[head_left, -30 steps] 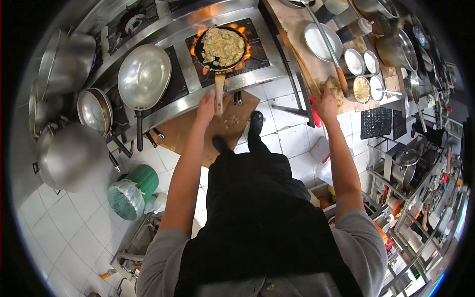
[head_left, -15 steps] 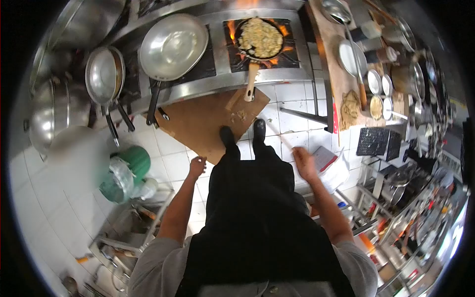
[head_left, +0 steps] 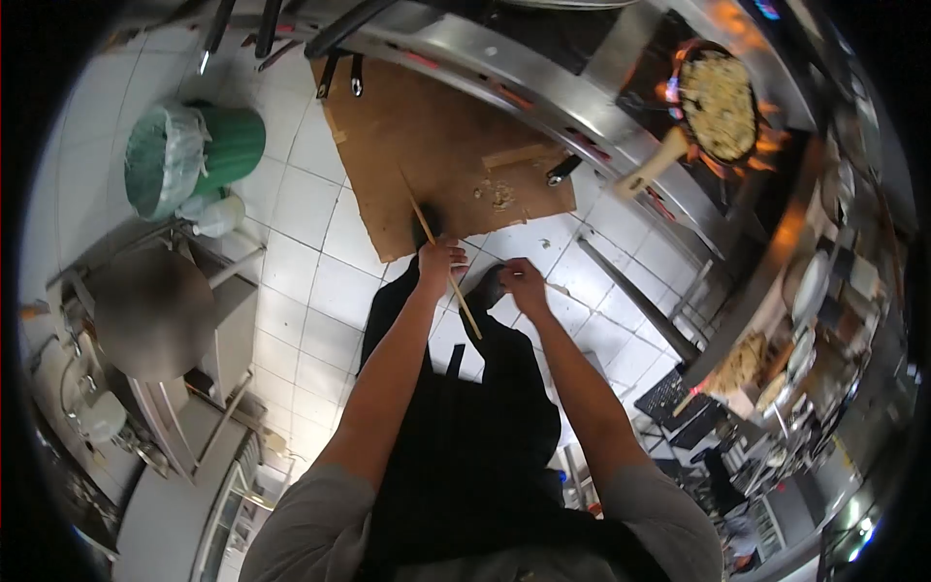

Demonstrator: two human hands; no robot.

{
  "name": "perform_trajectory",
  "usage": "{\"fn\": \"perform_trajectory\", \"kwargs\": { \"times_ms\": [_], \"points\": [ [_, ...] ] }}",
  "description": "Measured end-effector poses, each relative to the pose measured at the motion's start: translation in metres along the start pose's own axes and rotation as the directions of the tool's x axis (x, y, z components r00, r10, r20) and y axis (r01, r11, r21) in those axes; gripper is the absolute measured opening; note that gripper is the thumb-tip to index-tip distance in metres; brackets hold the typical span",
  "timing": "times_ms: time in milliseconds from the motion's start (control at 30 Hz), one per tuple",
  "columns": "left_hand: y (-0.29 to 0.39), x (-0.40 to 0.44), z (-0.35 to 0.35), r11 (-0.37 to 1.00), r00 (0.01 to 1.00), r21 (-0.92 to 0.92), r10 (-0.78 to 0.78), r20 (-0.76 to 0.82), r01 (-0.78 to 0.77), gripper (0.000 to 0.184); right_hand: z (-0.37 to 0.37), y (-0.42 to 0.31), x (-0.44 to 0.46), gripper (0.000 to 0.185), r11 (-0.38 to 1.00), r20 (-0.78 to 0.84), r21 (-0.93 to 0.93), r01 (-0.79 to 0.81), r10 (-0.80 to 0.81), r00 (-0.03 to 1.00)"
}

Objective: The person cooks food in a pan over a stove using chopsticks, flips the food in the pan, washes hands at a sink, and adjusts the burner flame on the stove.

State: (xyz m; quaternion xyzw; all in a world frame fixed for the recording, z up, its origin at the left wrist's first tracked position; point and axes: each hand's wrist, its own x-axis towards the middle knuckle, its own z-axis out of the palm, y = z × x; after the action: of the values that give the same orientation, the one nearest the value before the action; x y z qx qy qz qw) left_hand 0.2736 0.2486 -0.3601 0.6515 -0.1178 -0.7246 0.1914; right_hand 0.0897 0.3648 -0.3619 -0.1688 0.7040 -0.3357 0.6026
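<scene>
My left hand is closed around a long, thin wooden stick, which slants across in front of my legs. Close by on the right, my right hand has its fingers pinched together; a small pale bit shows beside it, and what the fingers hold is unclear. On a lit burner at the upper right sits a dark frying pan full of chopped, pale yellow food. Its light wooden handle sticks out past the stove edge. Neither hand touches the pan.
Brown cardboard lies on the white tiled floor. A green bin with a clear liner stands at the left. Pan handles project from the stove. Bowls and a crumpled cloth line the right counter.
My view has turned and the stove now sits further right. Both hands have come together before my legs. The stick, earlier at my right hand, now appears in my left.
</scene>
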Motion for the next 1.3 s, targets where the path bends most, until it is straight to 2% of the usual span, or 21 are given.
{"fn": "perform_trajectory", "kwargs": {
  "times_ms": [33, 133, 167, 267, 300, 367, 467, 500, 600, 700, 800, 900, 1000, 1100, 1133, 1167, 1233, 1300],
  "points": [
    [-0.014, 0.027, -0.008, 0.999, 0.998, 0.038, -0.003, -0.063, 0.006, 0.031, -0.015, 0.018, 0.019, 0.035, 0.996, -0.060, -0.072, -0.045, 0.041, 0.997],
    [-0.048, 0.095, -0.024, 0.998, 0.999, 0.067, -0.007, -0.036, 0.009, 0.033, -0.040, 0.072, 0.087, 0.046, 0.990, -0.063, -0.139, -0.027, 0.018, 0.998],
    [-0.058, 0.123, -0.022, 0.990, 0.995, 0.126, -0.053, -0.086, 0.063, 0.029, -0.043, 0.090, 0.111, 0.049, 0.984, -0.065, -0.180, -0.013, 0.001, 0.998],
    [-0.097, 0.211, -0.024, 0.939, 0.998, 0.344, 0.047, -0.038, -0.031, 0.030, -0.047, 0.142, 0.195, 0.059, 0.915, -0.073, -0.395, 0.076, -0.114, 0.991],
    [-0.110, 0.240, -0.024, 0.947, 0.995, 0.313, 0.086, -0.046, -0.067, 0.026, -0.046, 0.159, 0.226, 0.060, 0.890, -0.071, -0.436, 0.131, -0.180, 0.981],
    [-0.131, 0.309, -0.020, 0.806, 0.971, 0.550, 0.233, 0.046, -0.219, 0.027, -0.043, 0.175, 0.278, 0.064, 0.779, -0.020, -0.581, 0.235, -0.302, 0.953],
    [-0.148, 0.377, -0.015, 0.498, 0.884, 0.758, 0.414, 0.219, -0.421, 0.030, -0.033, 0.187, 0.340, 0.071, 0.650, 0.001, -0.733, 0.201, -0.294, 0.956],
    [-0.150, 0.394, -0.012, 0.378, 0.840, 0.793, 0.461, 0.288, -0.479, 0.031, -0.027, 0.180, 0.351, 0.069, 0.585, 0.011, -0.785, 0.206, -0.319, 0.948],
    [-0.151, 0.420, 0.003, 0.288, 0.811, 0.809, 0.473, 0.346, -0.513, 0.036, -0.011, 0.191, 0.384, 0.064, 0.464, -0.062, -0.864, 0.196, -0.483, 0.873],
    [-0.174, 0.460, 0.010, 0.079, 0.645, 0.772, 0.608, 0.464, -0.630, 0.039, -0.012, 0.253, 0.426, 0.060, 0.257, 0.003, -0.938, 0.231, -0.662, 0.749],
    [-0.167, 0.452, 0.029, 0.118, 0.654, 0.743, 0.577, 0.489, -0.659, 0.042, -0.010, 0.256, 0.410, 0.059, 0.296, 0.321, -0.813, 0.502, -0.492, 0.809],
    [-0.167, 0.458, 0.033, 0.117, 0.581, 0.673, 0.625, 0.522, -0.730, 0.045, -0.012, 0.232, 0.376, 0.059, 0.625, 0.028, -0.701, 0.343, -0.456, 0.889],
    [-0.152, 0.441, 0.035, 0.175, 0.745, 0.800, 0.517, 0.421, -0.574, 0.048, -0.016, 0.254, 0.381, 0.060, 0.671, -0.197, -0.727, 0.146, -0.408, 0.891],
    [-0.150, 0.429, 0.040, 0.198, 0.789, 0.811, 0.442, 0.428, -0.551, 0.045, 0.006, 0.297, 0.398, 0.060, 0.592, -0.268, -0.790, 0.157, -0.564, 0.781],
    [-0.160, 0.435, 0.041, 0.193, 0.773, 0.801, 0.462, 0.436, -0.567, 0.040, 0.011, 0.330, 0.422, 0.057, 0.798, -0.327, -0.542, 0.263, -0.488, 0.809],
    [-0.176, 0.448, 0.043, 0.186, 0.755, 0.791, 0.483, 0.443, -0.583, 0.036, 0.014, 0.370, 0.459, 0.055, 0.913, -0.356, -0.230, 0.338, -0.402, 0.844],
    [-0.187, 0.461, 0.046, 0.220, 0.746, 0.766, 0.496, 0.445, -0.603, 0.031, 0.029, 0.354, 0.461, 0.048, 0.936, -0.303, -0.075, 0.343, -0.349, 0.887],
    [-0.195, 0.466, 0.044, 0.303, 0.766, 0.736, 0.473, 0.435, -0.605, 0.030, 0.039, 0.311, 0.429, 0.040, 0.859, -0.192, -0.431, 0.276, -0.386, 0.902]
  ]
}}
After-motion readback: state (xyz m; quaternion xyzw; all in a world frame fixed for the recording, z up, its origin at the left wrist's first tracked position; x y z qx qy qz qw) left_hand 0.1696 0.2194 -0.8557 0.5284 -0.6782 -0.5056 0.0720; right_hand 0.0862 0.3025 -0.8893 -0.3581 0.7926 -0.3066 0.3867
